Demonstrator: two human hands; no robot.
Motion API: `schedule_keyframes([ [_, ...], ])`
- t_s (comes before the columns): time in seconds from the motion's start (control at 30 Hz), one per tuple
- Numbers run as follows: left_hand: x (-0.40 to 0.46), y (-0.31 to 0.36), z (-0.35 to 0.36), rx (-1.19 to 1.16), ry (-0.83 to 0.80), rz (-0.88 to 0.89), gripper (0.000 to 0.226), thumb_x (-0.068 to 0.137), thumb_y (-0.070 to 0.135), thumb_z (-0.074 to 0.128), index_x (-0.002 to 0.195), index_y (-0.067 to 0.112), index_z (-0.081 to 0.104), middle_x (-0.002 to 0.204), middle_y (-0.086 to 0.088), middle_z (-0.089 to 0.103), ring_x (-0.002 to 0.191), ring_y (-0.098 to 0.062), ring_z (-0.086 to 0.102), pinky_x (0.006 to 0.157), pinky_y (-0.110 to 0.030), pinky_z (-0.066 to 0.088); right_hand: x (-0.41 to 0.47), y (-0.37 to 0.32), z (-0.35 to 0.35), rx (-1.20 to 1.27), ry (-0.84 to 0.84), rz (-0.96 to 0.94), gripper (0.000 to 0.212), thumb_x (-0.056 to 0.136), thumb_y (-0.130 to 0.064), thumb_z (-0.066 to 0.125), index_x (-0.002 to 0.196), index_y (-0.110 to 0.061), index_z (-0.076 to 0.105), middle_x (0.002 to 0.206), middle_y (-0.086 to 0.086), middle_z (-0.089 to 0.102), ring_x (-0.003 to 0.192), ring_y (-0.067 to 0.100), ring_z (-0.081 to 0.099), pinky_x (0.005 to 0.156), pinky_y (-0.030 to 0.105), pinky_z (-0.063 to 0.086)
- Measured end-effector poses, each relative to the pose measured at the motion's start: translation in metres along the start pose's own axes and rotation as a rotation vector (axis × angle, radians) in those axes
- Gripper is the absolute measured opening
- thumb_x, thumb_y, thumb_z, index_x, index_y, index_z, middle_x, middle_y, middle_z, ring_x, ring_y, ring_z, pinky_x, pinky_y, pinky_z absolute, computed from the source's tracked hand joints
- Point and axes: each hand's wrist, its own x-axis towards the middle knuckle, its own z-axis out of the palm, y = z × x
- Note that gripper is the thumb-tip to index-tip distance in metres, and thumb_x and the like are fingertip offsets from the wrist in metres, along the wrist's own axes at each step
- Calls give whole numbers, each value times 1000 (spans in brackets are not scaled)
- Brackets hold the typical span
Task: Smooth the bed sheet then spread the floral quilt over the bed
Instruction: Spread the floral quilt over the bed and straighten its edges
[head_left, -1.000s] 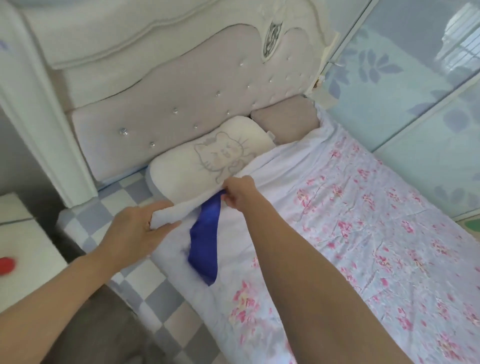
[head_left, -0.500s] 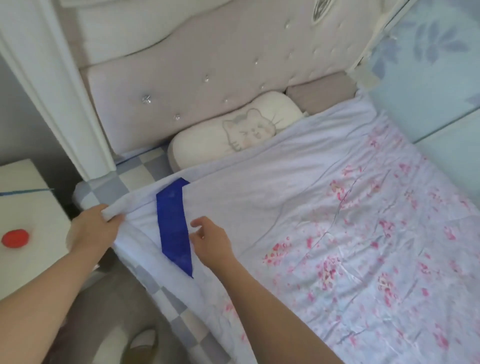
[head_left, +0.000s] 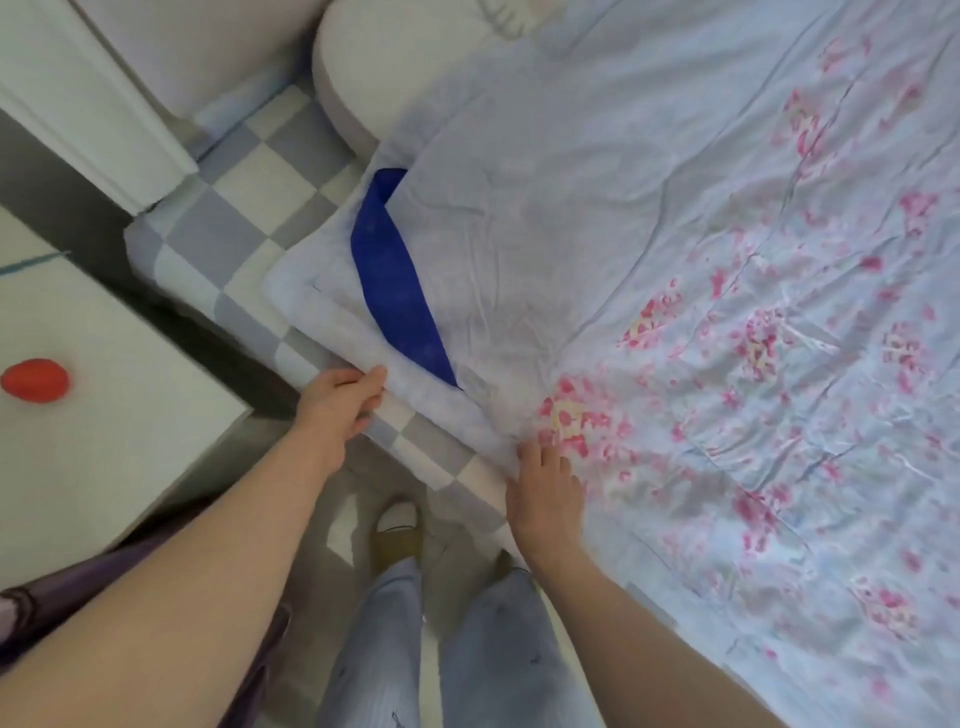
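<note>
The left hand (head_left: 340, 410) pinches the edge of the quilt (head_left: 675, 312) at the bed side; the right hand (head_left: 545, 496) lies flat and open on the quilt. The quilt covers the checked sheet (head_left: 234, 218). Beside it stand a pillow (head_left: 374, 78) and a nightstand (head_left: 104, 415) with a red object (head_left: 35, 380).

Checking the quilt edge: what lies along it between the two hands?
In the head view, between left hand and right hand runs the floral quilt's white folded edge, the blue fabric strip's lower tip just above it.
</note>
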Motion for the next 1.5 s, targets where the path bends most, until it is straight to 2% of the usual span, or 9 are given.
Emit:
schedule_keyframes([
  [0.3,32,-24,-17,111,416,163,22,86,11,60,107,6,61,108,-14,62,96,-27,60,93,-40,49,-32,-20,19,322,-80,-127,23,91,-8,45,112,-3,53,115,15,54,108,27,48,85,33,38],
  [0.43,1,-33,23,488,671,543,16,85,5,53,100,9,53,115,-15,54,109,-32,51,93,-37,40,-42,14,34,411,123,-177,17,83,-12,59,99,-8,60,100,11,61,93,31,57,74,34,45],
  [0.5,-20,-51,44,910,528,954,27,79,-1,56,106,2,51,111,-21,52,102,-36,49,87,-41,39,-55,50,44,345,263,-139,24,70,-17,74,88,-13,58,87,6,62,78,28,60,64,31,49],
  [0.63,-29,-120,81,1682,-353,1603,56,50,7,81,97,13,50,86,-10,60,72,-29,59,66,-36,44,-89,137,63,46,272,54,63,41,-20,89,89,-22,49,84,-2,61,72,21,58,57,28,47],
  [0.8,-32,-141,118,2013,-470,1607,56,29,0,85,80,8,62,74,-10,60,54,-24,56,47,-27,42,-98,200,66,10,266,155,61,24,1,84,77,-15,58,72,2,63,59,21,59,52,23,46],
  [0.9,-35,-142,124,2058,-604,1537,52,20,-1,86,64,10,61,56,-5,56,40,-19,51,39,-21,31,-103,209,77,179,118,75,36,49,11,75,80,-5,65,80,11,65,73,30,63,65,29,50],
  [1.07,-52,-148,143,2091,-678,1481,63,17,9,88,74,9,61,66,-7,63,48,-23,59,40,-26,46,-119,229,75,387,36,29,27,82,1,54,107,-6,60,111,12,58,105,30,51,90,35,41],
  [1.3,-111,-259,257,2037,-1053,1770,78,19,3,84,91,16,57,81,-4,62,55,-19,58,42,-24,41,-170,334,88,272,255,321,59,30,0,78,84,-17,64,89,0,64,79,19,59,65,27,50],
  [1.5,-136,-343,323,2111,-1072,1824,87,8,-4,76,92,7,54,72,-9,62,50,-24,58,38,-25,44,-193,431,112,48,150,537,76,1,-2,78,75,-15,65,71,2,62,61,20,60,55,27,50],
])
